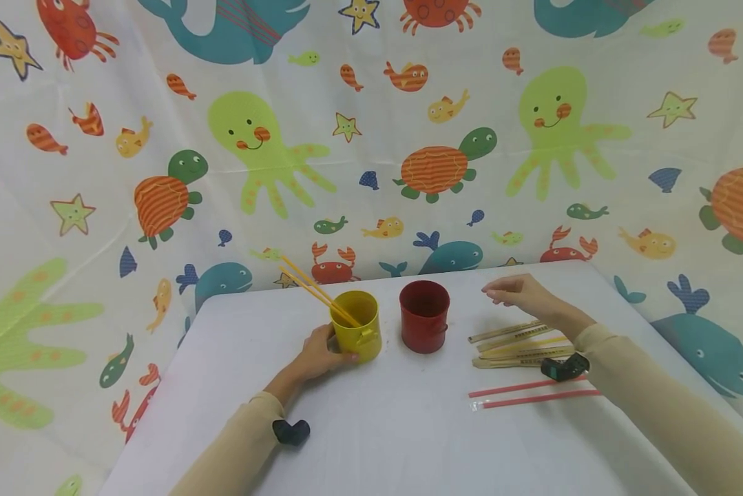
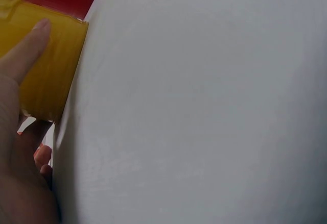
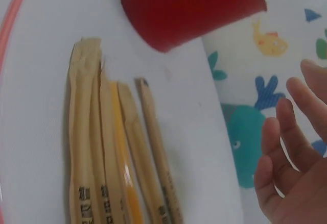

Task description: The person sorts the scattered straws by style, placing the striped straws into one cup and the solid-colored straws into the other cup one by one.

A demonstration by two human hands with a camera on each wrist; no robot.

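Note:
Around the side of a yellow cup (image 1: 355, 341) curls my left hand (image 1: 315, 357), its thumb lying across the cup's front in the left wrist view. Two thin yellow sticks (image 1: 309, 284) lean out of that cup toward the left. A red cup (image 1: 425, 332) stands just right of the yellow one. My right hand (image 1: 520, 292) is held up over the table, right of the red cup, with nothing in it. Its fingers are spread and relaxed in the right wrist view. Below it lie several paper-wrapped chopsticks (image 3: 84, 132) with a yellow stick (image 3: 122, 147) among them.
Two pink sticks (image 1: 532, 399) lie side by side nearer me, one with a clear end. The white table (image 1: 396, 441) ends at the back against a curtain (image 1: 371, 138) printed with sea animals. Dark wrist devices (image 1: 290, 432) sit on both sleeves.

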